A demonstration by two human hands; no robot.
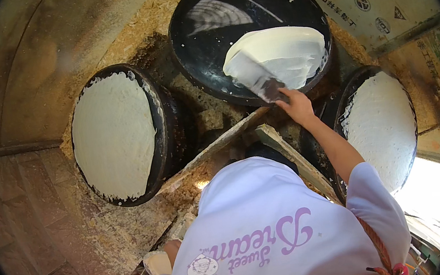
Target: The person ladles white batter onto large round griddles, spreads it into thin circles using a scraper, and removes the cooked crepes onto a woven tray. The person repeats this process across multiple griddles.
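Note:
My right hand (298, 106) grips the dark handle end of a flat scraper (250, 70). Its pale, batter-smeared blade, slightly blurred, lies against a pool of creamy batter (296, 44). That batter covers the near right part of a large round black griddle (202, 45); the far left part is bare, shiny black with a few white specks. Low by my left side, only part of my left hand (173, 251) shows beside the shirt. Next to it is a pale, rounded thing (157, 263) whose kind I cannot make out; those fingers are hidden.
A second round griddle on the left carries a thin batter sheet (114, 137), and a third on the right has another (382, 124). Wooden boards (295, 158) meet between them and my body. Crumbs (133, 24) lie around the griddles. Brown tiles (35, 212) cover the lower left.

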